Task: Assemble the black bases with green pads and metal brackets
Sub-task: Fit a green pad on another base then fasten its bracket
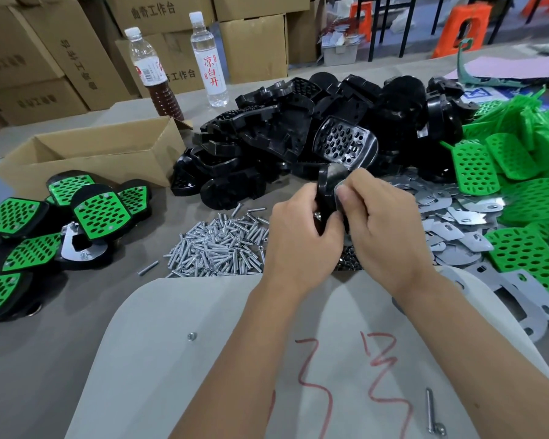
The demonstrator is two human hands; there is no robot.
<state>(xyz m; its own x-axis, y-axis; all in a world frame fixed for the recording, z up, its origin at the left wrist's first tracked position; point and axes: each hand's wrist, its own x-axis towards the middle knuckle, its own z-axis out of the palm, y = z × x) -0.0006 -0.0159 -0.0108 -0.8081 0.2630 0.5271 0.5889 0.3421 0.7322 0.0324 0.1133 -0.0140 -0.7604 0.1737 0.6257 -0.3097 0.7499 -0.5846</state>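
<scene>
Grey tabletop (76, 312) lies crowded with parts; above the screw pile (216, 248), my left hand (298, 236) and right hand (384, 223) both curl tight around 1 black base (328, 185), thumbs pressing it.

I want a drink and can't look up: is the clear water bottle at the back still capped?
Capped. The clear water bottle stands upright with its white cap on, beside the bottle of brown liquid, also capped.
</scene>
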